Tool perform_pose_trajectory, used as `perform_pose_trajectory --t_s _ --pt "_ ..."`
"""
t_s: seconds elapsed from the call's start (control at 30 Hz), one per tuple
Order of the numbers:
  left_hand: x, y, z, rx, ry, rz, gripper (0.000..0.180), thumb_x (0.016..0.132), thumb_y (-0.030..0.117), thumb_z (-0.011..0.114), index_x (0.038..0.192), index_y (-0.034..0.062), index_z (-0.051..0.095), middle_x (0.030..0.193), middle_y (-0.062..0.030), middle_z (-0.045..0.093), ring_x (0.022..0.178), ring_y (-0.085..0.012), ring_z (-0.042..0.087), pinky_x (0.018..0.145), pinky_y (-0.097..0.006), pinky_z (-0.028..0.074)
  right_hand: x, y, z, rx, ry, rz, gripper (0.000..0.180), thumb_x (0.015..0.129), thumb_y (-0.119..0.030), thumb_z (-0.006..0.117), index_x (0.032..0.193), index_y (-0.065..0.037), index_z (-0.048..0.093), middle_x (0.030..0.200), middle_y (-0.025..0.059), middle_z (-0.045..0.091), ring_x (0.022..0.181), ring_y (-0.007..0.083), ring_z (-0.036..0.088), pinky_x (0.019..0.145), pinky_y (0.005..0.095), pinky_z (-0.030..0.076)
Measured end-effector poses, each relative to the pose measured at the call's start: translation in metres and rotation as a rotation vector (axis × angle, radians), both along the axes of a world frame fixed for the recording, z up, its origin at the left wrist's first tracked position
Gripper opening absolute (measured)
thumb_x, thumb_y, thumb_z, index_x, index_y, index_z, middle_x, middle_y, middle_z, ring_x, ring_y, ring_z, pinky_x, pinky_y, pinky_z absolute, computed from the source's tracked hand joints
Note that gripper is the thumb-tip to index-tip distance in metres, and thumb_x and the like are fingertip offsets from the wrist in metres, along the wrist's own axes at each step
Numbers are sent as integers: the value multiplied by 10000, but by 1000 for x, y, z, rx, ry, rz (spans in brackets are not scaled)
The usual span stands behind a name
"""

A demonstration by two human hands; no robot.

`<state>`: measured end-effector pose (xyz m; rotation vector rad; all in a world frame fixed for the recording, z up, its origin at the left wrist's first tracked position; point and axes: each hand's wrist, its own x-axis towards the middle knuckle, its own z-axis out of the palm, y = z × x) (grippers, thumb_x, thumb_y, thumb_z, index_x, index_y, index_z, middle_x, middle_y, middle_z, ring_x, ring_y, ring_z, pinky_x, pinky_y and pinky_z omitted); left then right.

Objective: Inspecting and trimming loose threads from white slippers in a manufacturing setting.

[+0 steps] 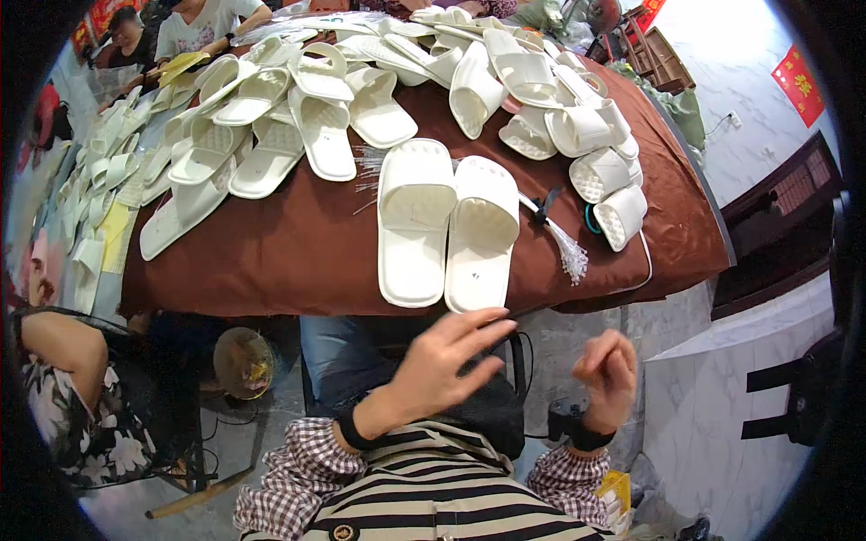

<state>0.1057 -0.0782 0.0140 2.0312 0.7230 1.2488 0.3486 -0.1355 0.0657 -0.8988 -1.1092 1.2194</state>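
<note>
A pair of white slide slippers lies side by side on the brown cloth, the left slipper [411, 261] slightly farther off than the right slipper [476, 270], both with heels toward me. My left hand [446, 356] is just off the table's front edge, nearest the right slipper's heel. Its fingers are stretched out and apart, and nothing is in them. Over to the right, my right hand [609, 379] is raised beside the table edge with curled fingers; whatever they may hold is hidden. A bundle of thin clear plastic strands [568, 252], tied with a black band, lies right of the pair.
More white slippers [322, 135] are heaped across the back of the brown-covered table [271, 270]. A second bunch of clear strands [368, 167] sits behind the pair. At left, a seated person's knee [68, 347] is near a bin [244, 362]. Other people work at the far left.
</note>
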Motion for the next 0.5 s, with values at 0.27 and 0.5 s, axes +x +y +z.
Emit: perform_pose_trajectory --t_s 0.27,0.5 --pt "9 -17 3 -470 -72 -367 271 888 66 661 1153 14 647 1062 -136 668 892 -243 666 772 -334 531 -37 10 -8 88 111 411 404 922 -300 615 718 46 653 540 74 555 396 124 426 376 283 284" --pt "-11 -17 -5 -350 -4 -134 116 886 68 667 984 5 671 899 -123 658 805 -256 653 712 -335 521 22 3 -14 334 481 317 427 916 -333 655 660 4 603 531 77 554 397 147 453 380 266 310"
